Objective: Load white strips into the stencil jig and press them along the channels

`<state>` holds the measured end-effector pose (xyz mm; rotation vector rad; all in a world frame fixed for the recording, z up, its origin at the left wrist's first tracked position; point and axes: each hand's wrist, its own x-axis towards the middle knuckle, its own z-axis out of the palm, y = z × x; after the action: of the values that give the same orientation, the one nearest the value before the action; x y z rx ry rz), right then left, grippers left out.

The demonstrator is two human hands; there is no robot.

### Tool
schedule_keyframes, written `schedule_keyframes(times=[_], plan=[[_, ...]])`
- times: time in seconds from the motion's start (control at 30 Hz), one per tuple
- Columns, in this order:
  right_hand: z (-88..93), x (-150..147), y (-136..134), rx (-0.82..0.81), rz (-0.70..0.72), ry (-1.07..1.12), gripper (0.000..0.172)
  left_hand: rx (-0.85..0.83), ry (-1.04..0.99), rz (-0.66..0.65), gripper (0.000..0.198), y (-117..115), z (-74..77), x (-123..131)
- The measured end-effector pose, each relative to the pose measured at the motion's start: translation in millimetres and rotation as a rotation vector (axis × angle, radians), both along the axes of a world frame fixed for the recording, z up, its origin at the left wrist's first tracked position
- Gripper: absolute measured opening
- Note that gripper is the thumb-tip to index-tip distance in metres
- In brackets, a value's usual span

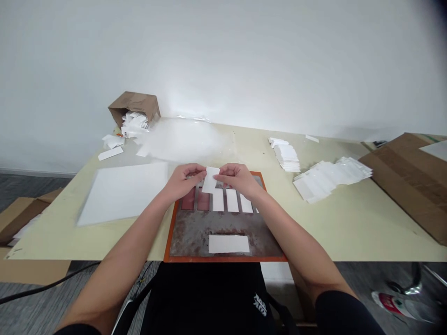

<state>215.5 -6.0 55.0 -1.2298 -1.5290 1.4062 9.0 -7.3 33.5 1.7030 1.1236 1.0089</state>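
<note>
White card (210, 180), one, small and oblong: held up over the far half of the board, between the two hands.

Left hand (184, 180): fingers closed in a pinch on the card's left edge.

Right hand (240, 180): fingers likewise closed, thumb and fingertips gripping the card's right side. Whether the card's lower end touches the board or hangs just above it cannot be told from this angle.

Board (195, 230), grey and stained, orange-edged: flat at the near edge of the table (335, 232), below both hands. In its row of slots, two reddish slots (187, 200) at left; white pieces (232, 201) in those to the right, the last partly hidden by the right forearm. One white strip (228, 244) lying crosswise near the front.

To the left: a pale sheet (124, 193), flat; behind it, a brown box (136, 98) on its side, white scraps (133, 123) at its mouth.

To the right: a fanned stack (288, 157) of white pieces; nearer, a spread row of packets (331, 178), reaching a large carton (408, 181).
</note>
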Motion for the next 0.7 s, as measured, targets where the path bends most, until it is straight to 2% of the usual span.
schedule_keyframes(times=[0.17,0.43,0.7], plan=[[-7.3,-11.9,-2.4,0.055,-0.058,0.017,0.044,-0.090,-0.062,-0.018,0.031,2.0,2.7,-7.4],[-29.4,-11.6,-3.6,0.164,-0.101,-0.019,0.039,-0.120,-0.056,-0.015,0.026,-2.0,0.7,-8.1],[-35.6,-10.2,-4.4,0.168,-0.133,0.017,0.038,-0.175,-0.167,-0.009,0.021,-1.0,-2.3,-3.3]])
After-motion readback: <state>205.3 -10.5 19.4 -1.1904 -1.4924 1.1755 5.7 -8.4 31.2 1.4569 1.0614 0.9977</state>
